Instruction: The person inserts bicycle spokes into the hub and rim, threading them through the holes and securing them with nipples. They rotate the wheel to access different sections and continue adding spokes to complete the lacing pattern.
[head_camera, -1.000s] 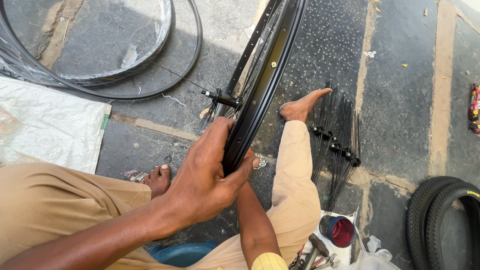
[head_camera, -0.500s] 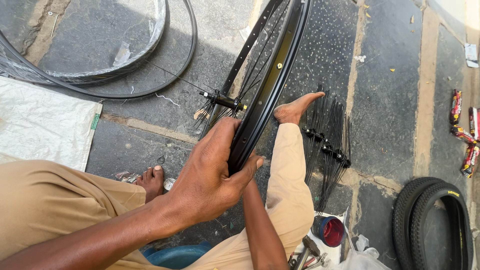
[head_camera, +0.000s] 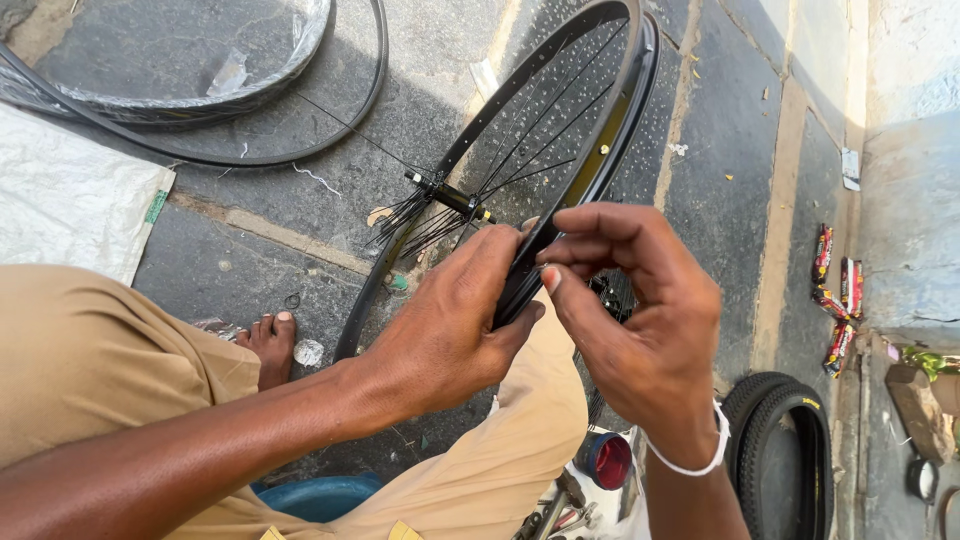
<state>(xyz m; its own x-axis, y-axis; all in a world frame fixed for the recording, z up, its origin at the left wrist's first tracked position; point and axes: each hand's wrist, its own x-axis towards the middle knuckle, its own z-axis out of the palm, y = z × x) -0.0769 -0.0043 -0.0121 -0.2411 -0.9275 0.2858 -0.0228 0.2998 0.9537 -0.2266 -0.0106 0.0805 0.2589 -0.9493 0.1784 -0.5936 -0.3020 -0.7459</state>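
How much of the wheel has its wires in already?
Some spokes already run from the hub toward the black rim. Others hang loose at the hub. The left hand grips the rim while the right hand pinches at its edge. Much of the rim shows no spokes.

Left hand (head_camera: 445, 330) curled in a grip, right hand (head_camera: 640, 330) raised, fingers (head_camera: 560, 285) pinched together

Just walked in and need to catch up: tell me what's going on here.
A person sitting on the paved ground is working on a black bicycle wheel rim. The left hand grips the rim's near edge, while the right hand pinches at the rim with thumb and fingertips. Spokes fan loosely from the hub. A tyre lies at the right.
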